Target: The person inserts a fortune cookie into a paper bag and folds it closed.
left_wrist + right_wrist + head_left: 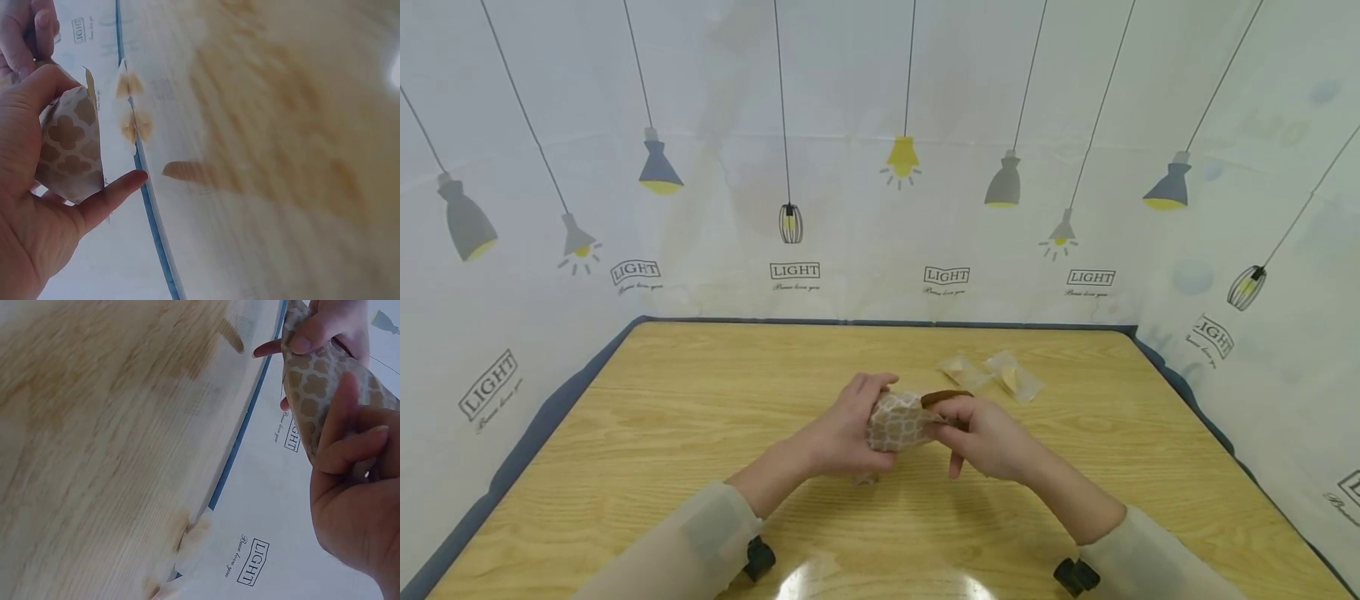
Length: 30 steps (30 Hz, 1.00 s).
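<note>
A tan bag (898,422) with a white lattice pattern is held up over the table between both hands. My left hand (850,425) grips its left end, thumb below and fingers above; in the left wrist view one finger of this hand (37,181) sticks out straight. At the bag's other end my right hand (988,437) pinches the edge with thumb and fingertips. A dark brown strip (946,397) shows just above those fingers. The right wrist view has the bag (312,387) stretched between the two hands, its inside hidden.
Two clear packets, a left one (961,370) and a right one (1012,377), each with a pale yellowish piece inside, lie beyond my right hand on the wooden table (722,375). Printed cloth walls (850,233) stand around the back and sides.
</note>
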### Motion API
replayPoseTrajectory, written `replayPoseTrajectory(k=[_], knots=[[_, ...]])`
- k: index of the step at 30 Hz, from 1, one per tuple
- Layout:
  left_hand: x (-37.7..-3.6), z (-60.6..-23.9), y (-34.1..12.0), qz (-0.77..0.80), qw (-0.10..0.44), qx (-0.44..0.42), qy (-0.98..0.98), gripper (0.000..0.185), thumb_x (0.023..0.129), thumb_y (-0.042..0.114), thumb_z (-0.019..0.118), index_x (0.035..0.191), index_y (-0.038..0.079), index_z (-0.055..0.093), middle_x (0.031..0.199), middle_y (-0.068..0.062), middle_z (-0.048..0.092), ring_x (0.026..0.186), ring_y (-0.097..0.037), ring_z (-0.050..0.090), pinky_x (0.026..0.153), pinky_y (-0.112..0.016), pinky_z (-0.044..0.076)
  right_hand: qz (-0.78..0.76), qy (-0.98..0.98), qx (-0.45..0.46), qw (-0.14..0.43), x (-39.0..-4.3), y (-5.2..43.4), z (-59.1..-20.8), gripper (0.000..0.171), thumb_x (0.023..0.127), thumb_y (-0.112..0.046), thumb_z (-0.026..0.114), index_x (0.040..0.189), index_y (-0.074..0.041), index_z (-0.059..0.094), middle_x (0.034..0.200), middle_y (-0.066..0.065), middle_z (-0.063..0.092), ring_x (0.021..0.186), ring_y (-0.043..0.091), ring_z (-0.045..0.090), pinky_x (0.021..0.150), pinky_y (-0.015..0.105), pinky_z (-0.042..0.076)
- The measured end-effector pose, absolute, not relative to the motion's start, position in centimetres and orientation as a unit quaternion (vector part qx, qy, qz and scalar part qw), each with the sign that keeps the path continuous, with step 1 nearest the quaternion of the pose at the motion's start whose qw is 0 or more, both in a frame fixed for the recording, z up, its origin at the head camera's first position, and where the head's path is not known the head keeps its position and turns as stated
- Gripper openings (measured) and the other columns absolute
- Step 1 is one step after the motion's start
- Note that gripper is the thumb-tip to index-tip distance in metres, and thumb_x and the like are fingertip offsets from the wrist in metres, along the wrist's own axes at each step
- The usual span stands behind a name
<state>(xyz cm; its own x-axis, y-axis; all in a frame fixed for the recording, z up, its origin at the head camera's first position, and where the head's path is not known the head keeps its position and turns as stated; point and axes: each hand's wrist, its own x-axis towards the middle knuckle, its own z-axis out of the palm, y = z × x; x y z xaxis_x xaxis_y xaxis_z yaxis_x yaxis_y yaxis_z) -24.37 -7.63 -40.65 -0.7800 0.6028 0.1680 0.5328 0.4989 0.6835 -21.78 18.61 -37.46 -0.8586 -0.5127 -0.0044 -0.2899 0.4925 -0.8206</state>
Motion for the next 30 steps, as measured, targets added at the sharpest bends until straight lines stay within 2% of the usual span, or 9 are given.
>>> replayPoseTrajectory(k=[3, 9, 11, 13, 16, 17, 20, 25, 30], knots=[[-24.4, -40.6, -7.6, 0.378, 0.045, 0.328, 0.865, 0.106, 0.082, 0.015, 0.090, 0.169, 0.007, 0.029, 0.152, -0.019, 0.045, 0.130, -0.028, 0.052, 0.109, -0.048, 0.054, -0.442, 0.857, -0.238, 0.114, -21.8, 18.6, -37.5, 0.021, 0.111, -0.012, 0.062, 0.096, -0.005, 0.073, 0.157, 0.027, 0.057, 0.060, 0.021, 0.072, 0.055, 0.031, 0.058], [-24.5, -40.8, -7.5, 0.372, 0.036, 0.332, 0.866, 0.104, 0.082, 0.015, 0.091, 0.167, 0.006, 0.031, 0.150, -0.019, 0.047, 0.128, -0.027, 0.053, 0.109, -0.048, 0.054, -0.450, 0.852, -0.232, 0.134, -21.8, 18.8, -37.5, 0.024, 0.113, -0.013, 0.058, 0.128, -0.008, 0.076, 0.156, 0.024, 0.061, 0.057, 0.027, 0.072, 0.043, 0.026, 0.046], [-24.5, -40.8, -7.5, 0.373, 0.038, 0.331, 0.866, 0.105, 0.081, 0.015, 0.091, 0.166, 0.005, 0.032, 0.150, -0.019, 0.048, 0.127, -0.027, 0.054, 0.109, -0.048, 0.054, -0.451, 0.850, -0.236, 0.140, -21.8, 18.8, -37.5, 0.024, 0.114, -0.015, 0.057, 0.130, -0.008, 0.074, 0.142, 0.025, 0.070, 0.058, 0.030, 0.073, 0.041, 0.026, 0.045], [-24.4, -40.9, -7.6, 0.372, 0.039, 0.329, 0.867, 0.105, 0.081, 0.016, 0.092, 0.166, 0.005, 0.032, 0.150, -0.019, 0.048, 0.127, -0.027, 0.054, 0.109, -0.048, 0.054, -0.454, 0.846, -0.238, 0.146, -21.8, 18.9, -37.5, 0.023, 0.114, -0.016, 0.058, 0.130, -0.008, 0.072, 0.117, 0.027, 0.076, 0.059, 0.033, 0.072, 0.039, 0.027, 0.043], [-24.4, -40.9, -7.6, 0.370, 0.042, 0.328, 0.868, 0.105, 0.080, 0.017, 0.092, 0.166, 0.006, 0.033, 0.150, -0.019, 0.048, 0.127, -0.026, 0.054, 0.109, -0.048, 0.054, -0.453, 0.843, -0.245, 0.155, -21.8, 19.2, -37.4, 0.020, 0.114, -0.017, 0.058, 0.126, -0.007, 0.072, 0.083, 0.018, 0.072, 0.059, 0.035, 0.072, 0.039, 0.027, 0.043], [-24.4, -40.9, -7.6, 0.370, 0.042, 0.328, 0.868, 0.105, 0.080, 0.017, 0.092, 0.166, 0.007, 0.033, 0.151, -0.019, 0.048, 0.127, -0.027, 0.054, 0.110, -0.048, 0.054, -0.454, 0.840, -0.249, 0.159, -21.8, 19.2, -37.3, 0.020, 0.114, -0.017, 0.058, 0.124, -0.007, 0.072, 0.080, 0.016, 0.071, 0.059, 0.036, 0.072, 0.039, 0.027, 0.043], [-24.5, -41.0, -7.7, 0.369, 0.043, 0.330, 0.868, 0.106, 0.079, 0.018, 0.093, 0.166, 0.007, 0.033, 0.149, -0.018, 0.048, 0.127, -0.027, 0.053, 0.109, -0.048, 0.054, -0.454, 0.837, -0.256, 0.169, -21.9, 19.5, -37.2, 0.021, 0.115, -0.019, 0.057, 0.123, -0.007, 0.072, 0.082, 0.009, 0.072, 0.060, 0.037, 0.073, 0.040, 0.030, 0.046], [-24.6, -41.1, -7.9, 0.373, 0.046, 0.339, 0.862, 0.121, 0.076, 0.021, 0.097, 0.171, 0.008, 0.023, 0.151, -0.017, 0.046, 0.130, -0.027, 0.051, 0.110, -0.048, 0.053, -0.456, 0.840, -0.249, 0.158, -21.9, 19.8, -37.1, 0.021, 0.116, -0.017, 0.055, 0.124, -0.006, 0.071, 0.082, 0.009, 0.073, 0.068, 0.043, 0.076, 0.042, 0.038, 0.051], [-24.5, -41.1, -7.9, 0.369, 0.052, 0.356, 0.857, 0.125, 0.077, 0.023, 0.097, 0.172, 0.011, 0.017, 0.154, -0.015, 0.043, 0.131, -0.025, 0.047, 0.108, -0.045, 0.052, -0.460, 0.841, -0.247, 0.143, -22.0, 19.9, -37.1, 0.020, 0.114, -0.018, 0.058, 0.122, -0.006, 0.072, 0.079, 0.009, 0.074, 0.069, 0.037, 0.077, 0.045, 0.038, 0.053]])
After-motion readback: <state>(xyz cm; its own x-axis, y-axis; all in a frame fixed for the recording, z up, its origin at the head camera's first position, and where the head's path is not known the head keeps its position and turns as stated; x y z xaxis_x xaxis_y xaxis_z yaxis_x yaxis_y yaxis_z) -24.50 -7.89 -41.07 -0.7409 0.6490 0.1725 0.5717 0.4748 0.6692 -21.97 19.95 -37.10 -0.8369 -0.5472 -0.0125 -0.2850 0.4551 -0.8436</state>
